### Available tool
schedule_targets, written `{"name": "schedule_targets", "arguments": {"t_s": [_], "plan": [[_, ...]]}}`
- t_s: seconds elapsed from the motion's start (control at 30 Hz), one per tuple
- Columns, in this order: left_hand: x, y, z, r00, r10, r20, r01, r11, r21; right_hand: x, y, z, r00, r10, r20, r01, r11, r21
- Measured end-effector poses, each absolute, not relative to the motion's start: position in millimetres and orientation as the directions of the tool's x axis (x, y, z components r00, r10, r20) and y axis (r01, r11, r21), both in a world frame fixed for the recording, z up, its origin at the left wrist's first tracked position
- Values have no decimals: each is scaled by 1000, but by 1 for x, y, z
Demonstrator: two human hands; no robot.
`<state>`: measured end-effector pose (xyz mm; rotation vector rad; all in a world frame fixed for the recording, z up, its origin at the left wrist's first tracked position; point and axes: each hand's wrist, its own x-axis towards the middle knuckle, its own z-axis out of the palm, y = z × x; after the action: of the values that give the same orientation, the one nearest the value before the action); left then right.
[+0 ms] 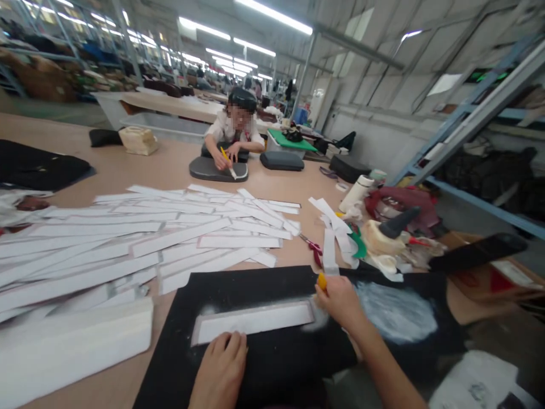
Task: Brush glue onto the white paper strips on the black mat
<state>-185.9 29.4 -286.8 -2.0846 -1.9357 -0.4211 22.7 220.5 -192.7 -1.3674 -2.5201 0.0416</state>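
Observation:
A white strip [255, 321] with a greyish-pink border lies on a black sheet [272, 358] in front of me. My left hand [223, 358] rests flat with its fingertips on the strip's near edge, left of its middle. At the strip's right end, my right hand [340, 304] is closed round a brush [322, 282] whose yellow handle end shows above the fist. Its tip is blurred and mostly hidden beneath the hand. Whitish smears mark the black sheet around the strip, and a large milky white patch [398, 312] covers it farther right.
Many similar white strips [179, 227] lie heaped on the table at left, behind a wider white piece [76, 346]. Red-handled scissors [314, 249] lie beyond the sheet. A white bottle [356, 193] and clutter stand at right. Across the table, a co-worker [234, 133] brushes a dark padded piece [213, 169].

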Motion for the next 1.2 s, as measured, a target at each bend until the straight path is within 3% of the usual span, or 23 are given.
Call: {"name": "schedule_targets", "arguments": {"t_s": [0.1, 0.2, 0.33, 0.43, 0.57, 0.73, 1.03, 1.2], "plan": [[-167, 58, -267, 30, 937, 348, 992, -70, 105, 48, 215, -189, -436, 846, 307, 810, 518, -274], [-138, 92, -250, 153, 953, 262, 955, -211, 210, 47, 201, -191, -437, 849, 298, 759, 526, -384], [-113, 120, -241, 253, 967, -18, 943, -243, 227, 49, 197, -196, -432, 837, 337, 818, 521, -245], [-107, 131, -237, 245, 964, -103, 954, -221, 201, 59, 199, -200, -460, 814, 356, 801, 553, -230], [-98, 148, -235, 242, 969, -59, 950, -224, 219, 72, 202, -202, -400, 835, 379, 844, 497, -204], [-76, 166, -238, 230, 973, -27, 954, -220, 206, 78, 201, -200, -249, 847, 469, 812, 446, -376], [-79, 167, -246, 205, 978, 27, 960, -206, 192, 77, 197, -210, -156, 856, 493, 738, 433, -518], [-92, 163, -258, 101, 987, 126, 917, -141, 373, 73, 192, -220, -192, 802, 566, 607, 550, -573]]}}
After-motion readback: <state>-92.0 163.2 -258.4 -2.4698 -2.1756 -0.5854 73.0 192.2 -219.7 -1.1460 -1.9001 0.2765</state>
